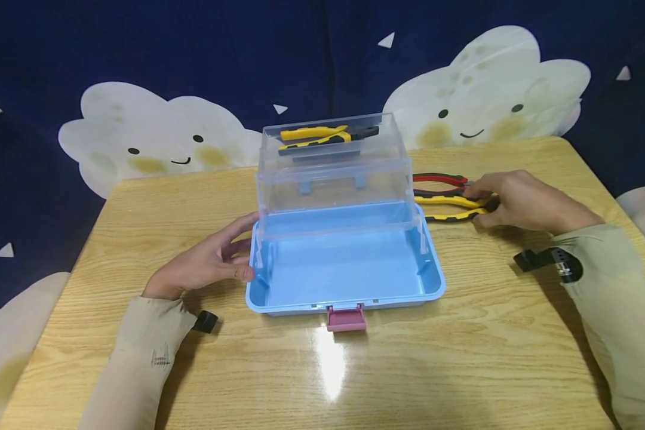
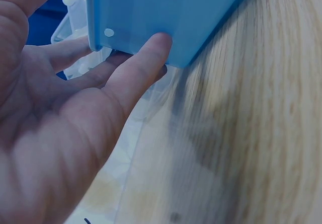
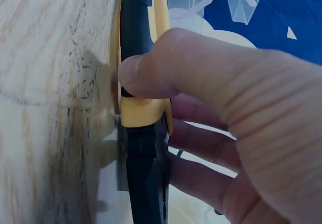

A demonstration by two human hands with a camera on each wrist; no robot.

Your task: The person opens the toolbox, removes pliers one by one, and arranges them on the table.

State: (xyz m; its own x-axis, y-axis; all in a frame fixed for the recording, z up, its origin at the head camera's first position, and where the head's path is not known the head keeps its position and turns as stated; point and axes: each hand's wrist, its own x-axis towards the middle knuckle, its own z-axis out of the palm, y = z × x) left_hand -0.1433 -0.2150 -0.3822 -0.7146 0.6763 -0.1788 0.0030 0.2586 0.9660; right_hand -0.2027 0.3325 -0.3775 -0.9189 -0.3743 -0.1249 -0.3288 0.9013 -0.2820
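Note:
A light-blue toolbox [image 1: 349, 266] stands open on the table, its clear upper tray [image 1: 330, 188] raised at the back. My left hand [image 1: 209, 261] is at the box's left side; in the left wrist view its thumb [image 2: 146, 58] touches the blue outer wall, with the other fingers spread behind. To the right of the box, my right hand [image 1: 527, 200] pinches yellow-and-black pliers [image 1: 457, 217] near their pivot. The right wrist view shows the thumb [image 3: 133, 75] on a black grip above the dark jaws. Red-and-black pliers [image 1: 438, 178] lie just behind them.
Another yellow-and-black pair of pliers [image 1: 314, 132] lies in the clear top section. A pink latch [image 1: 346, 321] hangs at the box's front edge. The wooden table [image 1: 408, 364] meets a dark-blue cloth [image 1: 220, 48] with cloud faces at its back.

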